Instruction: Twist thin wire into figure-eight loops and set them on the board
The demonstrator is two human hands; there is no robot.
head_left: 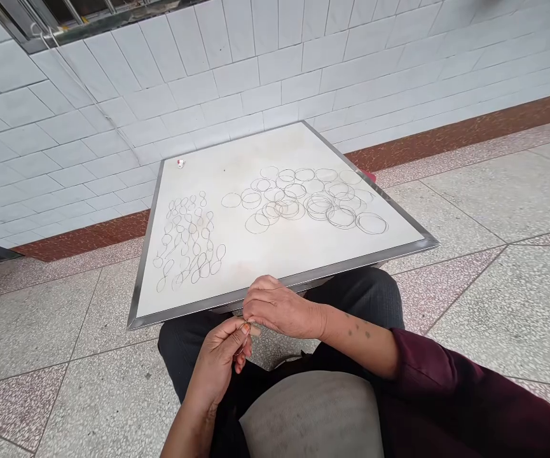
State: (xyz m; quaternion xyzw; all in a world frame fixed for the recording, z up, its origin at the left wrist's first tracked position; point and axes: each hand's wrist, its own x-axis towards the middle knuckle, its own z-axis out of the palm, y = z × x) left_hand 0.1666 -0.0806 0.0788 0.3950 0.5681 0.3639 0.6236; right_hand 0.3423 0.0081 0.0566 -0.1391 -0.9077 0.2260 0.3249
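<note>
My left hand [220, 356] is closed, pinching a thin wire loop [243, 348] between thumb and fingers in front of the table's near edge. My right hand [279, 308] meets it there, its fingertips closed together at the top of the same wire. Most of the loop is hidden by the fingers. A tan strip shows between the hands; I cannot tell what it is. Across the right half of the table lie several thin wire rings [341, 217], many overlapping. On the left side, several wires twisted into figure-eight shapes [202, 264] lie in rough rows.
The white square table [275, 261] has a grey metal rim and stands close to a white tiled wall [236, 83]. A small white and red object [180, 164] sits near its far left corner. My knees are under the near edge. Speckled floor [494, 305] surrounds it.
</note>
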